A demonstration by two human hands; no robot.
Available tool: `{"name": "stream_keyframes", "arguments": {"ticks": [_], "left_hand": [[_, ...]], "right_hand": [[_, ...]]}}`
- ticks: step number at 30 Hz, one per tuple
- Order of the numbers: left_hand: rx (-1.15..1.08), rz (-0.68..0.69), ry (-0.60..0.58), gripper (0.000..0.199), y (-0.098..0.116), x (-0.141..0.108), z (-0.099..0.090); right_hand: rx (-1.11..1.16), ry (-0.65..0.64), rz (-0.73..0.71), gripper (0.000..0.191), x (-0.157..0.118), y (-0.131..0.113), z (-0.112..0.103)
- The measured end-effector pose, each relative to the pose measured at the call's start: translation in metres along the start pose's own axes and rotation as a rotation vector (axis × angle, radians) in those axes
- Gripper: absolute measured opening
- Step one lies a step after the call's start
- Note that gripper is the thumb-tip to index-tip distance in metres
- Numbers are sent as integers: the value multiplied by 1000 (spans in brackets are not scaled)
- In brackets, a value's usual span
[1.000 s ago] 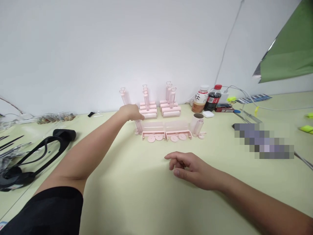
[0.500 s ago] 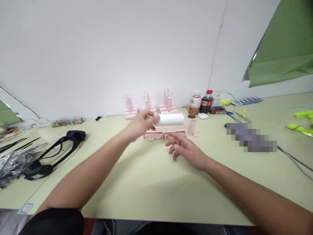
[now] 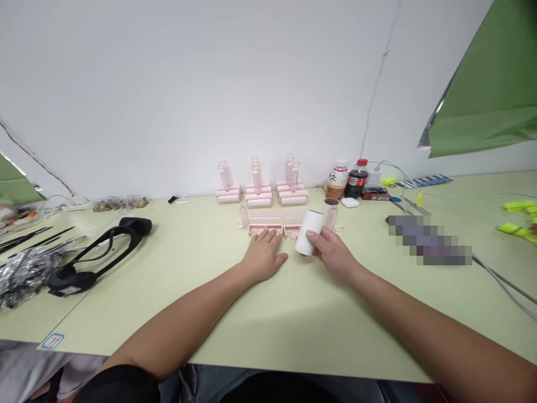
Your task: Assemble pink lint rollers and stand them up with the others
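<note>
- The right hand [image 3: 333, 254] has its grip pinched round a white roll [image 3: 309, 233], thumb across the near side, the other fingers mostly hidden behind.
- The left hand [image 3: 263, 256] is spread palm down, thumb out to the side, fingertips over the front edge of the left pink cradle [image 3: 254, 230] — whether they press on anything there I can't tell.
- The roll is tilted, top leaning right, in front of the right pink cradle [image 3: 287, 232] and partly covering it; it is not seated in either one.
- How far along: the pink rollers [image 3: 259, 200] in rows by the wall, heart-topped handles upright, look finished to me. The front pieces look undone — both cradles lie opened out, with loose handles at either side, the left handle [image 3: 244, 215] and the right handle [image 3: 331, 216].
- The roll itself looks plain, smooth and matt, a neat cylinder with a thin dark line at its top end. A second roll [image 3: 331, 202] stands upright behind the right handle, brown core showing.
- Further out on the pale counter [image 3: 218, 336]: two bottles [image 3: 337, 180] to the right, a black headset [image 3: 104, 252] to the left.
</note>
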State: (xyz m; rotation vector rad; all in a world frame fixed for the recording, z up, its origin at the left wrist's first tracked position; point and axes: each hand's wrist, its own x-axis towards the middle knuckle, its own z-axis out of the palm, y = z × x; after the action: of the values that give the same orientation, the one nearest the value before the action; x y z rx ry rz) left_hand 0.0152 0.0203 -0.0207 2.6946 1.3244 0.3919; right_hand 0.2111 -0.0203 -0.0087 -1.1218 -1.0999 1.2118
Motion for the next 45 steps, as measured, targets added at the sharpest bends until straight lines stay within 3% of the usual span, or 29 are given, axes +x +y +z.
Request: {"name": "stream_keyframes", "arguments": {"ticks": [4, 10, 16, 20, 27, 30, 36, 45], "left_hand": [[-7, -30, -52, 55, -1, -2, 1], [25, 6, -164, 43, 9, -25, -20], [-5, 51, -61, 25, 4, -33, -31], [-53, 65, 38, 30, -6, -23, -24], [-80, 84, -13, 21, -6, -14, -15], [-244, 89, 65, 22, -7, -17, -18], [-895, 41, 245, 32, -8, -23, -20], [-991, 85, 232, 31, 3, -27, -24]], "right_hand": [[-117, -52, -30, 46, -4, 1, 1], [-208, -45, -97, 47, -1, 0, -2], [-383, -85, -178, 42, -4, -8, -1], [-504, -185, -230, 39, -7, -12, 1], [-691, -272, -213, 41, -11, -13, 0], [-729, -285, -204, 43, -12, -12, -1], [-754, -331, -156, 41, -12, -9, -2], [-722, -363, -163, 41, -17, -13, 2]]}}
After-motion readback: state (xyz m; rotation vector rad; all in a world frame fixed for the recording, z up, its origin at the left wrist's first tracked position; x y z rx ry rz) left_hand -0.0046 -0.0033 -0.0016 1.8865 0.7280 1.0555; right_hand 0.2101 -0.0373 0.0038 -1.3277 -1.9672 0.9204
